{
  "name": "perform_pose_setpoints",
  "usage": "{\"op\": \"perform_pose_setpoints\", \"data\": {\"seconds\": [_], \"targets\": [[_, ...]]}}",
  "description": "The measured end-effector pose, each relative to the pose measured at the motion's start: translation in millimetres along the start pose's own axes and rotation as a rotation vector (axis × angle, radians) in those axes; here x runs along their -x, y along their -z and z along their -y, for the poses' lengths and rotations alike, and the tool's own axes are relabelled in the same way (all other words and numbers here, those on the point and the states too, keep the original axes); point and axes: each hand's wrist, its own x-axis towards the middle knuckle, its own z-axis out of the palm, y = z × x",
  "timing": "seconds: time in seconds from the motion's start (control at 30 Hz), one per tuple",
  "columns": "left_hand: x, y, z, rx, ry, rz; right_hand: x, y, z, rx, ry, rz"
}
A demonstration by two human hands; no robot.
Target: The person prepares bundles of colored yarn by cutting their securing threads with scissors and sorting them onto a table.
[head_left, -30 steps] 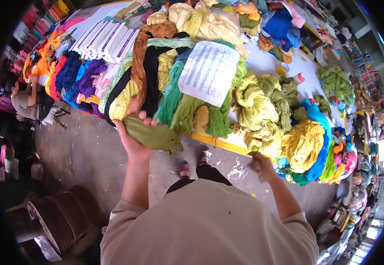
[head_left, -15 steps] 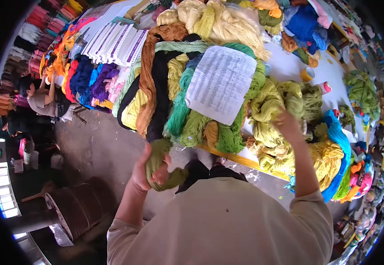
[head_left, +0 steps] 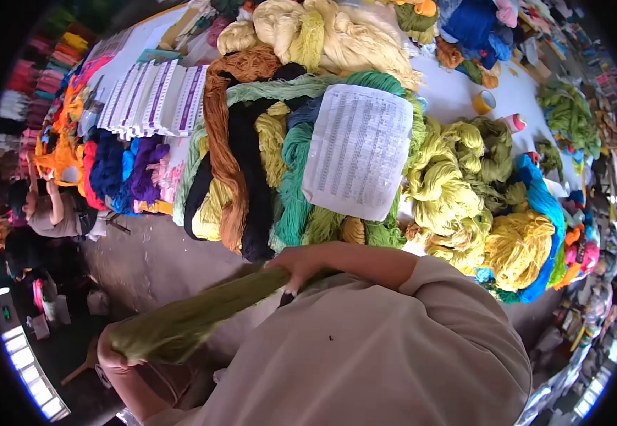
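An olive-green skein of yarn (head_left: 202, 316) is stretched out in front of my body, off the table's front edge. My left hand (head_left: 111, 351) grips its far left end, the fingers partly covered by the strands. At the other end my right hand (head_left: 303, 263) is closed round the skein, close to my chest. Beyond my right hand, a printed sheet (head_left: 359, 150) lies on a row of skeins. Among these are a teal skein (head_left: 295, 163), a black skein (head_left: 255, 192) and a brown skein (head_left: 224, 142).
Yellow-green skeins (head_left: 439, 188) are heaped at the right, beside a golden skein (head_left: 520, 248). White-and-purple cards (head_left: 153, 96) lie at the left. A yellow cup (head_left: 483, 102) stands farther back. Another person (head_left: 56, 209) is at the far left. Below the table is grey floor (head_left: 138, 259).
The bunched olive skein is now pulled out long. My left hand has moved down and left; my right hand has come from the yellow-green pile and taken hold of the skein.
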Motion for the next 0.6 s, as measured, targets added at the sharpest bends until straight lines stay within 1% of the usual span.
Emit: {"op": "perform_pose_setpoints", "data": {"seconds": [0.03,0.07,0.1,0.13,0.17,0.2,0.23,0.27,0.33,0.37,0.4,0.47,0.53,0.57,0.6], "targets": [[4,20,-8,-0.06,0.011,-0.043,6,6,-8,0.037,-0.055,-0.09],[18,66,-3,-0.108,0.005,-0.138,12,13,-10,0.029,-0.069,-0.099],[31,111,7,-0.159,0.0,-0.23,18,20,-9,0.072,-0.146,-0.102],[30,134,10,-0.31,0.106,-0.321,22,27,-6,0.114,-0.224,-0.107],[28,151,23,-0.283,0.144,-0.422,24,36,16,0.056,-0.28,-0.118],[18,155,37,-0.358,0.163,-0.501,24,44,39,0.047,-0.294,-0.136],[9,171,53,-0.267,0.2,-0.506,21,52,61,-0.011,-0.244,-0.208],[7,208,73,-0.234,0.214,-0.511,17,60,82,-0.066,-0.192,-0.279],[-23,231,97,-0.337,0.344,-0.752,1,72,114,-0.171,-0.004,-0.35],[-35,237,105,-0.292,0.287,-0.704,-8,82,138,-0.183,0.038,-0.359],[-49,249,115,-0.291,0.293,-0.688,-17,94,163,-0.195,0.081,-0.368],[-77,281,131,-0.328,0.251,-0.653,-34,119,203,0.099,0.21,-0.475],[-114,273,134,-0.357,0.233,-0.666,-43,152,243,0.202,0.226,-0.519],[-135,267,133,-0.421,0.258,-0.587,-44,172,262,0.238,0.181,-0.547],[-159,237,130,-0.444,0.225,-0.564,-41,194,284,0.273,0.09,-0.535]]}}
